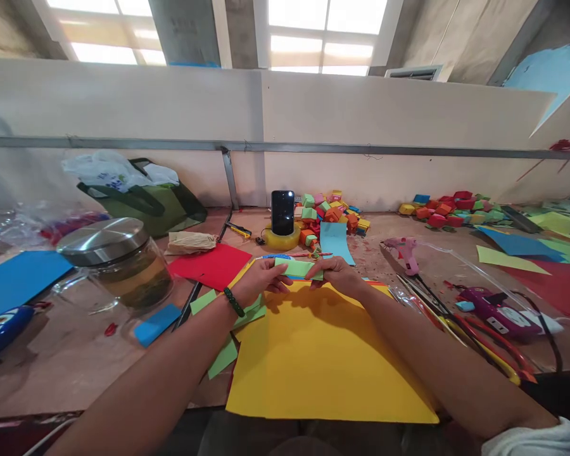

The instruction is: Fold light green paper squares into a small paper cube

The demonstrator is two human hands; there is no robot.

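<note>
Both my hands hold a small strip of light green paper [297, 269] above the table. My left hand [266, 278] pinches its left end, and a dark green bead bracelet [234, 302] circles that wrist. Its right end is gripped between the thumb and fingers of my right hand [335, 275]. Below them lies a large yellow paper sheet [332, 361]. Several light green paper pieces [224, 358] rest beside its left edge. Just beyond my hands, a light blue paper strip [336, 242] leans near the heap of coloured paper cubes [332, 212].
A phone [282, 212] stands in a tape roll [282, 237]. At left are a glass jar [128, 272], red paper [216, 269] and a green bag [147, 202]. To the right lie a pink glue gun [403, 252], scissors [494, 351] and a purple device [501, 311]. More cubes [451, 209] sit behind.
</note>
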